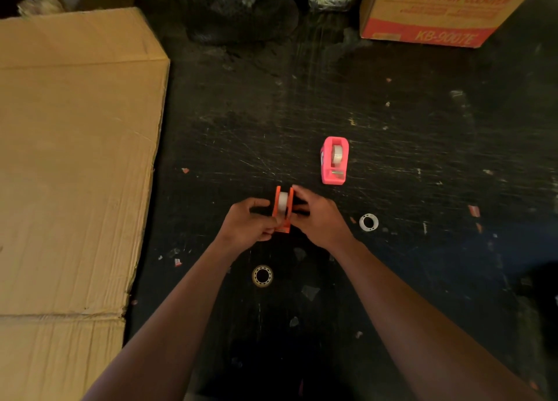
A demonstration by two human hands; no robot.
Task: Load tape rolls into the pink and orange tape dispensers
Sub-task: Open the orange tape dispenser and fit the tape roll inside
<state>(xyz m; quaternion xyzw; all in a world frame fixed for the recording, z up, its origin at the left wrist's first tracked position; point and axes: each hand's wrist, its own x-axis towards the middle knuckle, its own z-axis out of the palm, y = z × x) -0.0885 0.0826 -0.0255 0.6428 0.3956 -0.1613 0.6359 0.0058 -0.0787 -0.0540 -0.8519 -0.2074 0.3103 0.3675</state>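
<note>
The orange tape dispenser (283,209) stands on the dark scratched floor (392,146) with a whitish tape roll seated between its side walls. My left hand (248,223) grips its near left side and my right hand (317,216) presses against its right wall. Farther away to the right, the pink tape dispenser (334,160) stands alone with a tape roll inside it. A white plastic ring (368,222) lies flat to the right of my right hand. A yellowish tape roll (262,276) lies flat near my left forearm.
A large flattened cardboard sheet (72,159) covers the floor on the left. A cardboard box with red print (434,11) stands at the far right. Dark bags (241,11) sit at the far middle. Small scraps litter the floor.
</note>
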